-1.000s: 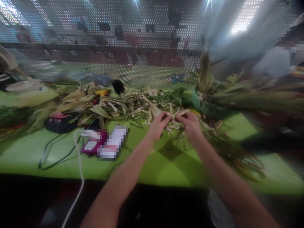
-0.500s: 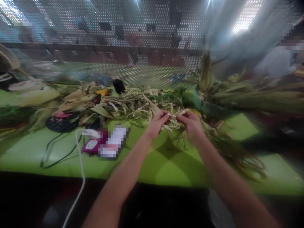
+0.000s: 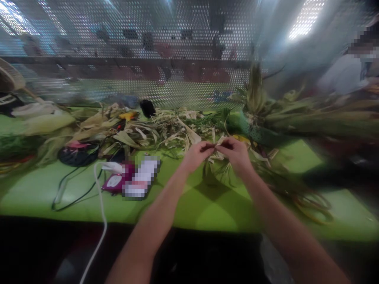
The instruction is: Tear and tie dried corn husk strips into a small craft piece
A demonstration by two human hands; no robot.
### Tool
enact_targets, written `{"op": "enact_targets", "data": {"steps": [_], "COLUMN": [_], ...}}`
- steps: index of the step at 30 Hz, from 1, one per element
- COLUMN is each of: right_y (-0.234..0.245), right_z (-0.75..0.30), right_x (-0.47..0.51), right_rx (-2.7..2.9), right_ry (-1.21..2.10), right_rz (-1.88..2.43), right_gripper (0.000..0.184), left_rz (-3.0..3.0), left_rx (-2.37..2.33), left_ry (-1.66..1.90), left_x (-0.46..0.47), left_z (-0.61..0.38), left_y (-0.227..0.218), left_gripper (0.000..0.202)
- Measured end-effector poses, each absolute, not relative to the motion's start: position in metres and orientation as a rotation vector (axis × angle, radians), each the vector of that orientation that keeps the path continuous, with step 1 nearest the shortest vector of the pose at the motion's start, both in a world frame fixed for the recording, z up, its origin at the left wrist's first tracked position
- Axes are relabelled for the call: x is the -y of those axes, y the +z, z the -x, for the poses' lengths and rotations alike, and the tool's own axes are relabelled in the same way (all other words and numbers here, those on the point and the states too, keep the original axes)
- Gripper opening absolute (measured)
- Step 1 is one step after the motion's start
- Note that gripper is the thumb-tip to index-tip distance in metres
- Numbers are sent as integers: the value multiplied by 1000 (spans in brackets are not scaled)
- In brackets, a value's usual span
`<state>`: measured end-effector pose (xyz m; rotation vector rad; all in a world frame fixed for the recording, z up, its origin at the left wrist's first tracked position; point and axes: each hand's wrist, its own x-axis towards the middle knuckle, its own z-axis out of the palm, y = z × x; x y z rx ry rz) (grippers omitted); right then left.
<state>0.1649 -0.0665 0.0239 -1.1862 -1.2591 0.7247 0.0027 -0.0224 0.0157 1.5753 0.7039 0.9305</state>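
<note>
My left hand (image 3: 197, 154) and my right hand (image 3: 235, 153) meet over the front of a heap of dried plant matter. Thumb and fingers of both are pinched together, almost touching, on a pale strip of dry corn husk (image 3: 218, 146). Loose ends of husk hang below the fingertips, and the exact grip is partly hidden by the fingers. Behind my hands lies the heap of dried husks (image 3: 174, 128), pale and tangled, with some green stalks (image 3: 219, 118) among it.
To the left are a phone (image 3: 143, 177), a purple power bank (image 3: 117, 180) with a white cable (image 3: 102, 209), and a black round pouch (image 3: 78, 154). A green basket (image 3: 251, 128) with corn stalks stands at right. Yellow loops (image 3: 315, 209) lie nearer. Another person (image 3: 343, 75) is at far right.
My hands have drawn closer together, fingertips nearly meeting. The pale strip that stuck out past my right fingers is now mostly covered by them.
</note>
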Motion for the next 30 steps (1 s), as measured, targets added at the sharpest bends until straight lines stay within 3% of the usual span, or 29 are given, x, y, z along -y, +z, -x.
{"op": "enact_targets", "data": {"steps": [9,19,24,27,30], "right_y": [26,24,18,13,11], "right_z": [-162,-151,-149,-150,-152], "right_x": [69,71,68,67,70], "right_rx": [1277,1132,1179,1313,1641], "right_ry": [803,1175,1206,1020,456], "right_rz": [1239,1160,1164,1201,1300], "right_gripper": [28,40,37,27,12], "left_rz": [-1472,-1165,-1224,-1166,-927], "left_rx": [-781,-775,-807,-828,-794], "left_ry": [1107,1219,1264,1264,1212], "left_x": [16,21,22,24,25], "left_z": [-3,-6,-7,-9,-11], "left_y": [5,12,12,12,12], "left_gripper": [22,20,18,17,17]}}
